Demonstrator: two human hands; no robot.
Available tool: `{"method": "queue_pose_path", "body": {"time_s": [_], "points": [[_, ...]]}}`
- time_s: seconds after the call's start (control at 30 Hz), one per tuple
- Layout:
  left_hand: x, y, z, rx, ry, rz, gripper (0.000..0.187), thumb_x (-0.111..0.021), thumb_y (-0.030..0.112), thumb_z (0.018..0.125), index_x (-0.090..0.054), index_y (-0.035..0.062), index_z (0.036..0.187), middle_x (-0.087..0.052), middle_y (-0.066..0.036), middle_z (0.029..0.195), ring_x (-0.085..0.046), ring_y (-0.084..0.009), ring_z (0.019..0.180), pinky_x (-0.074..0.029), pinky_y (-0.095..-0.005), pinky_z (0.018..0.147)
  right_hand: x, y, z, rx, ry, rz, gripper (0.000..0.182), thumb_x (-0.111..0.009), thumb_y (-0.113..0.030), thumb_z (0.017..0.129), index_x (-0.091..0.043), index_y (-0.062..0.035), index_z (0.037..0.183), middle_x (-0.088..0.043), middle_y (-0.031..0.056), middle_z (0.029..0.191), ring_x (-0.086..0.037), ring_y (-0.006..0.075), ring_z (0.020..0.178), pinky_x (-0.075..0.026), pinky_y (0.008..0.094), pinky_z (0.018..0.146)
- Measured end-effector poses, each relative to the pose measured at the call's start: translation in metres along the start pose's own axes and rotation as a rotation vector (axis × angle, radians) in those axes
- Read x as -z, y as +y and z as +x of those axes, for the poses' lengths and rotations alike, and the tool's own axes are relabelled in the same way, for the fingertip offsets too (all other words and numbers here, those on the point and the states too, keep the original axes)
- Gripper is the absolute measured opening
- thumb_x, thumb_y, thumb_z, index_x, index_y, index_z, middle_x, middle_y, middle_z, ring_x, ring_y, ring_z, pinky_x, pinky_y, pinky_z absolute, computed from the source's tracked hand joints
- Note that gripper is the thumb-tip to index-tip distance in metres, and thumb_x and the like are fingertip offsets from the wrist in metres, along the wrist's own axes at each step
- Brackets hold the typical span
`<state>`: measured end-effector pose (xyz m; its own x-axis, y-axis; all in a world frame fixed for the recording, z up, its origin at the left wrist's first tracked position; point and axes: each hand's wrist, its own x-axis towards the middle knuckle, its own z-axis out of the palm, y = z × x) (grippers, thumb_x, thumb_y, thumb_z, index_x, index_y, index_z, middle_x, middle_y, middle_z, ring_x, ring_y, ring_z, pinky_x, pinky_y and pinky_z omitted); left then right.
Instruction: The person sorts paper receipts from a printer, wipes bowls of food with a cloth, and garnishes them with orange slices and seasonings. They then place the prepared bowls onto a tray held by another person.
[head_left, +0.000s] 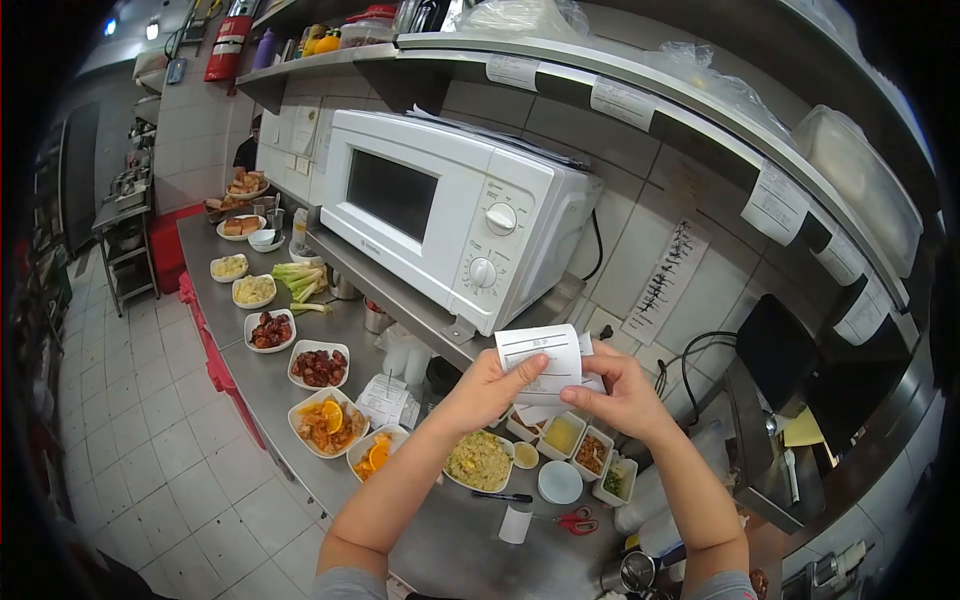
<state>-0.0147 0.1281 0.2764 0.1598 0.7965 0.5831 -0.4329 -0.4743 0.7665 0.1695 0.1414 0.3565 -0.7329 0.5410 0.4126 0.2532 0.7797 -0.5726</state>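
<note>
Both of my hands hold printed paper receipts [537, 350] above the steel counter, in front of the microwave. My left hand [492, 388] pinches the front slip with its thumb pressed on the print. On the other side, my right hand [622, 390] grips the slips' right edge between thumb and fingers. More slips show behind the front one, partly hidden. Below my hands are a bowl of fried rice [478, 460], small tubs of toppings [592, 453], a light blue lid [558, 482], a black marker [502, 496] and red-handled scissors [577, 520].
A white microwave [440, 210] stands on a raised shelf. Along the counter sit bowls of dark glazed food [320, 365], orange-topped dishes [328, 422] and celery stalks [302, 281]. Other receipts [388, 400] lie by the bowls. An overhead shelf [600, 70] carries clipped slips. A tiled floor [170, 430] lies left.
</note>
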Motion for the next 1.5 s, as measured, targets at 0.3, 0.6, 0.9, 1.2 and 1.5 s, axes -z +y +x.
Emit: {"method": "queue_pose_path", "body": {"time_s": [0.3,0.6,0.9,1.2,1.5], "points": [[0.002,0.0,-0.002,0.141,-0.008,-0.085,0.044,-0.04,0.035,0.095,-0.051,-0.0009,0.117,-0.059,-0.007,0.107,-0.056,-0.0131,0.097,-0.044,-0.0263,0.084,-0.002,0.01,-0.008,-0.127,0.1,0.086,0.017,-0.066,-0.009,0.078,-0.065,0.0035,0.088,-0.059,0.0048,0.09,-0.054,0.0122,0.085,-0.041,0.0245,0.076],[0.003,-0.007,-0.007,0.19,-0.001,-0.234,0.041,-0.042,0.03,0.094,-0.05,-0.0026,0.117,-0.058,-0.008,0.108,-0.055,-0.0136,0.099,-0.043,-0.0267,0.085,-0.001,0.011,-0.015,-0.126,0.125,0.029,0.016,-0.065,-0.01,0.079,-0.064,0.0043,0.086,-0.059,0.0077,0.088,-0.055,0.0145,0.082,-0.042,0.026,0.072],[0.088,-0.07,-0.078,0.15,0.317,0.105,0.046,-0.058,-0.001,0.081,-0.047,0.0048,0.125,-0.058,-0.007,0.108,-0.054,-0.0121,0.097,-0.044,-0.0265,0.084,0.02,0.042,-0.052,-0.226,0.358,0.078,0.013,-0.066,-0.008,0.077,-0.064,0.0038,0.084,-0.059,0.0055,0.087,-0.054,0.0125,0.082,-0.041,0.0241,0.073],[0.251,-0.168,-0.076,0.144,0.831,1.185,0.055,-0.077,0.016,0.061,-0.056,-0.0015,0.109,-0.058,-0.019,0.105,-0.056,-0.0325,0.098,-0.044,-0.0347,0.084,0.007,0.044,-0.062,-0.265,0.385,0.13,0.015,-0.066,-0.009,0.079,-0.065,0.0028,0.088,-0.058,0.0044,0.089,-0.054,0.0109,0.082,-0.041,0.0224,0.073],[0.194,-0.151,-0.067,0.623,0.703,1.533,0.087,-0.072,0.013,0.065,-0.021,0.0035,0.135,-0.017,-0.035,0.13,-0.036,-0.0442,0.116,-0.032,-0.0428,0.099,0.005,0.062,-0.08,-0.312,0.387,0.185,0.015,-0.065,-0.01,0.079,-0.066,0.0011,0.089,-0.058,0.0052,0.091,-0.055,0.0118,0.084,-0.043,0.0227,0.074]]}}
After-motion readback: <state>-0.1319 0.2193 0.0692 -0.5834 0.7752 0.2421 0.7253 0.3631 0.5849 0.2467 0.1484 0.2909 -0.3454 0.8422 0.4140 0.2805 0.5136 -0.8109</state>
